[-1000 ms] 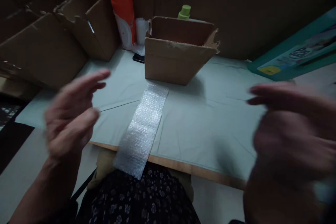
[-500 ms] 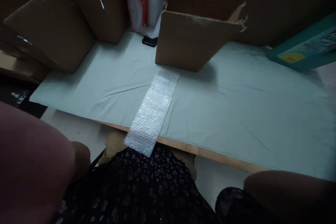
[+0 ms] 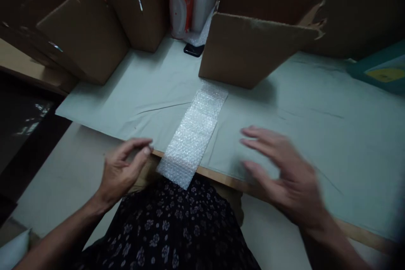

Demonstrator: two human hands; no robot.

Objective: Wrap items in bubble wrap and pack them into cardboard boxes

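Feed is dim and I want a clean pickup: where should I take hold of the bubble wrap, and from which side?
Probably the near end of the bubble wrap, from your side. The strip lies flat on the cloth, but that end overhangs the table edge, so it can be pinched above and below. The left hand is closest; the far end stops at the box.

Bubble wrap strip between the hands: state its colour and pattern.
Clear, whitish bubble wrap strip, covered in small bubbles; seen in the head view.

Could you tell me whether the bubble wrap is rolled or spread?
Spread: the bubble wrap lies flat, its near end overhanging the table edge.
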